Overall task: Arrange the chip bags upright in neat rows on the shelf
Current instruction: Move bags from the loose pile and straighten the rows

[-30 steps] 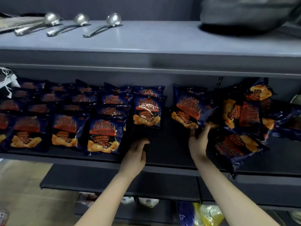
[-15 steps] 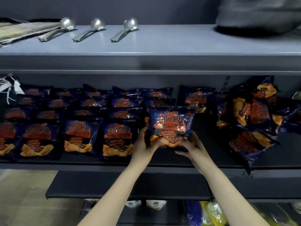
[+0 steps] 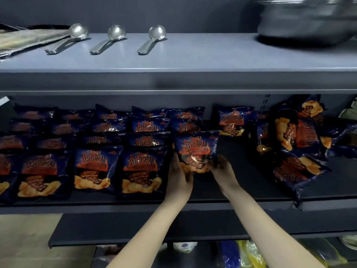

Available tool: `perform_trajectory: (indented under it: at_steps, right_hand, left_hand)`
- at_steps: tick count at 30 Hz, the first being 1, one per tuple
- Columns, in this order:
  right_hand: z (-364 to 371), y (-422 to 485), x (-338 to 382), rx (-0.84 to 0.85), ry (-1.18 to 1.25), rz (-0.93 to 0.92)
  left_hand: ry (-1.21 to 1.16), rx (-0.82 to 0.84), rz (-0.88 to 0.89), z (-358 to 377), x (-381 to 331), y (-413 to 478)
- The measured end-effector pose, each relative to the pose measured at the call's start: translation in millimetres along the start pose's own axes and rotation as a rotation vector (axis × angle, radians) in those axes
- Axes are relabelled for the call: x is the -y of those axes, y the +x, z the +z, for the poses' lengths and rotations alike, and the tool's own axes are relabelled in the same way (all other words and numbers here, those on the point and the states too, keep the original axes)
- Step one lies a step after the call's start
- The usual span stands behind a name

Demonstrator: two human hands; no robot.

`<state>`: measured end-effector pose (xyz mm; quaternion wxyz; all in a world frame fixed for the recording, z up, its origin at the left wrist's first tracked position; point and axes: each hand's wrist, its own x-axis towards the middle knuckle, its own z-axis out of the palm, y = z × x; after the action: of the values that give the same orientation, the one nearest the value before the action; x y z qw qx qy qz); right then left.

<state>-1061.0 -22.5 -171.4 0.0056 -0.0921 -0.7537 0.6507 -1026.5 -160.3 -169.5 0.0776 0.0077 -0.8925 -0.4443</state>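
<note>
A chip bag (image 3: 197, 147) stands upright between two hands – left hand (image 3: 178, 178) and right hand (image 3: 222, 170), fingers curled round its bottom corners – over the shelf (image 3: 241, 182), just right of the neat rows (image 3: 144, 169), loose heap (image 3: 295, 151) farther right.

We hold one chip bag (image 3: 197, 147) upright by its lower corners, our left hand (image 3: 179, 175) at its left edge and our right hand (image 3: 222, 169) at its right. It stands just right of the neat rows of bags (image 3: 96, 167) on the shelf (image 3: 241, 182). Farther right, tilted bags (image 3: 297, 144) lie in a loose heap. On the upper shelf (image 3: 193, 59) lie three metal ladles (image 3: 152, 39) and a dark pan (image 3: 305, 22).
</note>
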Motion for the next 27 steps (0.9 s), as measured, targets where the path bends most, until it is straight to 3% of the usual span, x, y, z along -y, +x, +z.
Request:
perform_trajectory:
  at_steps: [5, 11, 16, 21, 27]
  right_hand:
    - [25, 3, -7, -0.109, -0.063, -0.06]
    - [33, -2, -10, -0.262, -0.099, -0.095]
    - [35, 2, -14, -0.263, -0.193, -0.129]
    - [33, -4, -11, -0.319, -0.018, -0.104]
    - [33, -8, -6, -0.491, 0.178, -0.044]
  left_hand:
    - [0.085, -0.074, -0.004, 13, 9, 4]
    - [0.319, -0.113, 0.222, 25, 23, 0]
    - [0.376, -0.092, 0.154, 26, 23, 3]
    - [0.341, -0.079, 0.15, 24, 19, 2]
    - [0.39, -0.046, 0.516, 25, 26, -5]
